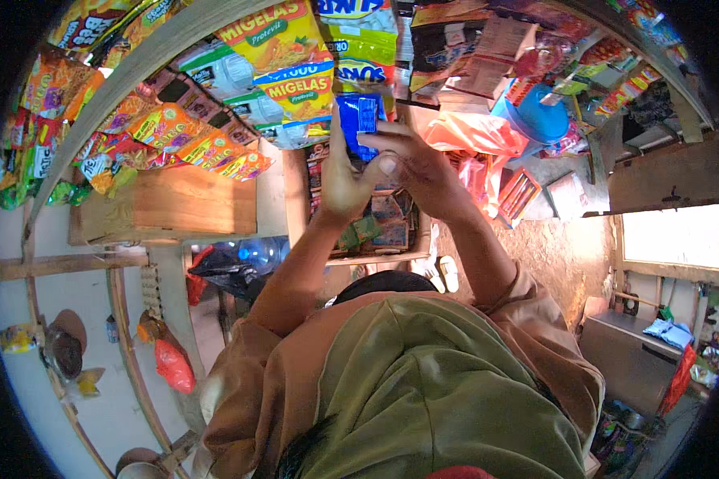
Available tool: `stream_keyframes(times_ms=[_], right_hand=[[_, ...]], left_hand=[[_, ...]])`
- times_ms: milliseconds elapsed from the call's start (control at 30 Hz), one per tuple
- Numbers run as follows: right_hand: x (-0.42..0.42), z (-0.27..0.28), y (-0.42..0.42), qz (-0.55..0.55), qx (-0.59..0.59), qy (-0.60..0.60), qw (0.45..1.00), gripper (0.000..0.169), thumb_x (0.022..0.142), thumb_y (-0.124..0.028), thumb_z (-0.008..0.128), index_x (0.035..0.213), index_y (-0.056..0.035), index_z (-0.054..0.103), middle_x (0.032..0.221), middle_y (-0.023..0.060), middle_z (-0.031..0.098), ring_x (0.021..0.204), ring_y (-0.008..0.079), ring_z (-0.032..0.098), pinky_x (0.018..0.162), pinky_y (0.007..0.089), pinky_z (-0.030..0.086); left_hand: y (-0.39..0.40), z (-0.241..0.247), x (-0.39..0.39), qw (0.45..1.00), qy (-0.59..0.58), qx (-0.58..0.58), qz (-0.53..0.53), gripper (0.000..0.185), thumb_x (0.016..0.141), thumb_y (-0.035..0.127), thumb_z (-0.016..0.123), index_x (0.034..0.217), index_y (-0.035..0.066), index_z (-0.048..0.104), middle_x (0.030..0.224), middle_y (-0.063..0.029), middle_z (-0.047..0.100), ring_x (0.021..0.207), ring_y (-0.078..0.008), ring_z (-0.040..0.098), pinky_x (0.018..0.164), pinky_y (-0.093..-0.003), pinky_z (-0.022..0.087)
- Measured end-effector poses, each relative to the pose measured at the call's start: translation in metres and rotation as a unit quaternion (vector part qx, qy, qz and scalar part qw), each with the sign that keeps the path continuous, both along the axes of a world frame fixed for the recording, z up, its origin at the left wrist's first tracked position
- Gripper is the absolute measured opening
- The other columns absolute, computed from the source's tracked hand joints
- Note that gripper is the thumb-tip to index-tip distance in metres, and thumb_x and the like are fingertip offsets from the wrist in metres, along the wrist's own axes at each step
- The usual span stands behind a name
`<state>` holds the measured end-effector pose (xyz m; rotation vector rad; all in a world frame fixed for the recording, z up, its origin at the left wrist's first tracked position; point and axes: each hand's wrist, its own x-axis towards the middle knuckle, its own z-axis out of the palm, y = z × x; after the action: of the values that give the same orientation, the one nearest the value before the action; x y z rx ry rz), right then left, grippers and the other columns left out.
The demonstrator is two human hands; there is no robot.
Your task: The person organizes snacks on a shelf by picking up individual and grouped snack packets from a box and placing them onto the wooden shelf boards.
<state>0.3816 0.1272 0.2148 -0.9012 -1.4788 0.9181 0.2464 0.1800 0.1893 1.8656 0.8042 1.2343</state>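
Note:
A small blue packet (pixel 356 123) with pale print is held upright in front of me. My left hand (pixel 346 179) grips its left side, thumb towards the lower edge. The fingers of my right hand (pixel 425 164) lie across its right side, and the two thumbs come close together below it. Beneath my hands stands a cardboard box (pixel 368 258) holding several dark sachets (pixel 389 230) and a green packet (pixel 366 229). Just behind the blue packet hang strips of yellow-and-blue Migelas packs (pixel 296 93) and green Sukro packs (pixel 362 66).
Orange snack packs (pixel 168 127) hang at the left, above a wooden box (pixel 174 200). To the right are a red plastic bag (pixel 476 133), a blue plastic tub (pixel 542 114) and an open small carton (pixel 518 194). A curved wooden bar (pixel 90 114) crosses the upper left.

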Motion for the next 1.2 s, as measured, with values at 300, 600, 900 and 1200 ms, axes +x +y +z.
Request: stream_keyframes(times_ms=[300,600,900,1200], right_hand=[[0.066,-0.005,-0.022,-0.203,0.172,-0.063,0.962,0.094,0.064,-0.042,0.075,0.133,-0.0060,0.023,0.135,0.0132,0.029,0.122,0.0270,0.033,0.091,0.0421,0.037],[0.043,0.017,-0.028,-0.210,0.323,0.098,0.918,0.105,0.073,-0.045,0.063,0.135,-0.0159,-0.017,0.140,0.0248,0.006,0.117,0.0339,0.032,0.086,0.0429,0.038],[0.075,0.079,-0.050,-0.459,0.323,0.083,0.823,0.084,0.088,-0.026,0.046,0.134,-0.0144,-0.023,0.134,0.0190,0.022,0.097,0.0255,0.045,0.073,0.0328,0.043],[0.140,0.202,-0.090,-0.554,0.490,0.180,0.648,0.071,0.091,-0.021,0.044,0.138,-0.0156,-0.010,0.138,0.0142,0.028,0.084,0.0191,0.055,0.059,0.0257,0.046]], left_hand=[[-0.003,0.111,0.046,0.979,-0.099,-0.032,-0.178,0.050,0.070,0.000,0.068,0.113,0.003,0.043,0.093,-0.0038,0.058,0.082,-0.0097,0.056,0.074,-0.0254,0.046],[-0.017,0.193,0.129,0.917,-0.137,-0.026,-0.374,0.057,0.071,0.004,0.068,0.119,0.004,0.037,0.098,-0.0052,0.055,0.091,-0.0120,0.052,0.080,-0.0270,0.044],[-0.043,0.214,0.184,0.874,0.144,0.056,-0.461,0.065,0.080,0.028,0.062,0.131,0.003,0.032,0.113,-0.0134,0.051,0.100,-0.0186,0.051,0.085,-0.0325,0.043],[-0.046,0.207,0.121,0.884,0.086,0.085,-0.452,0.056,0.086,0.020,0.055,0.133,0.004,0.029,0.133,-0.0145,0.037,0.122,-0.0246,0.038,0.095,-0.0369,0.036]])
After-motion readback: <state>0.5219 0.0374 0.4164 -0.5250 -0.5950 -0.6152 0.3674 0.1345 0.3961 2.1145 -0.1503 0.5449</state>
